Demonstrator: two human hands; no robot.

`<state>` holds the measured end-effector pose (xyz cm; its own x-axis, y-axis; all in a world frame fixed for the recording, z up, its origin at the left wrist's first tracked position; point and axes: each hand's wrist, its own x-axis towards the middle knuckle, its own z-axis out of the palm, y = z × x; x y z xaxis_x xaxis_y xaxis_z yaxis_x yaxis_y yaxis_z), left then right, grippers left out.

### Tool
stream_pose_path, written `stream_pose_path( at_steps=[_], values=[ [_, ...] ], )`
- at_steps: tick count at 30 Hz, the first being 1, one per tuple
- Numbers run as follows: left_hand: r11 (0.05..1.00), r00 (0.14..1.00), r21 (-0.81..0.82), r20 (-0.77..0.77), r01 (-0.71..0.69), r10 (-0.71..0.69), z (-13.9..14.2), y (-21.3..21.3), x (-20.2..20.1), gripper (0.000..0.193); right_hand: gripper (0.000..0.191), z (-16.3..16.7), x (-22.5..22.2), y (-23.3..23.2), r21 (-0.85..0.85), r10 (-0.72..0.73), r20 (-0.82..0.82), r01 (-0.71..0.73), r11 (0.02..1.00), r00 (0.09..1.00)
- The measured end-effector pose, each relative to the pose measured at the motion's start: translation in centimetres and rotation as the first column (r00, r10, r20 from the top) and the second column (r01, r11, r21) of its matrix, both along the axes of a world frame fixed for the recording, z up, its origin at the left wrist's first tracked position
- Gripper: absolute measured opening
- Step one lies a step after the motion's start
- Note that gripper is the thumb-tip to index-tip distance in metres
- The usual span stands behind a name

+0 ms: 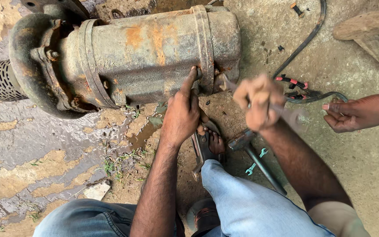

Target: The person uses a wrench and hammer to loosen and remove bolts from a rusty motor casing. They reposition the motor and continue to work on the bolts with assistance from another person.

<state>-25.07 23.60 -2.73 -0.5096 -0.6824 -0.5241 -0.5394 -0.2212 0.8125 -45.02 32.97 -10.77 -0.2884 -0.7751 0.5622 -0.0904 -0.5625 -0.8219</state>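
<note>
The rusty motor housing (145,57) lies on its side on wet, muddy ground (44,145), and everything here is placed from it. At its right-hand band, near the lower edge, sits a bolt (198,72); the left hand (180,116) reaches up to it, forefinger and thumb pressed against the bolt and band, the other fingers curled loosely, not wrapped round anything. Just right of that band the right hand (257,103) is clenched on the shaft of a wrench (227,83) whose head meets the housing's end; the hand is blurred. To do this well, I judge the wrench head should sit square on the fastener while the left fingers steady it, with short pulls so it does not slip on rust. Below the housing lie a hammer (253,156) and a small teal spanner (256,161); farther right, another person's hand (352,115) rests near black cables (303,94).
</note>
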Motion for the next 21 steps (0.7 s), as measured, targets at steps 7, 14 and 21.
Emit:
stream_pose_path(
  at_steps=[7,14,21],
  values=[
    [0.994,0.995,0.043,-0.01,-0.098,0.099,-0.5,1.7,-0.5,0.063,0.022,-1.6,0.2,-2.2,0.103,-0.068,-0.393,0.117,0.988,0.917],
    [0.99,0.983,-0.03,-0.126,-0.138,0.133,-3.2,3.4,-0.5,0.061,0.025,-1.0,2.0,2.5,-0.133,-0.092,-0.745,-0.011,0.991,0.661],
    [0.981,0.966,-0.105,-0.222,-0.163,0.137,-3.1,3.4,-0.5,0.059,0.043,3.2,-0.6,-2.2,0.226,-0.034,-0.114,0.059,0.972,0.993]
  ],
)
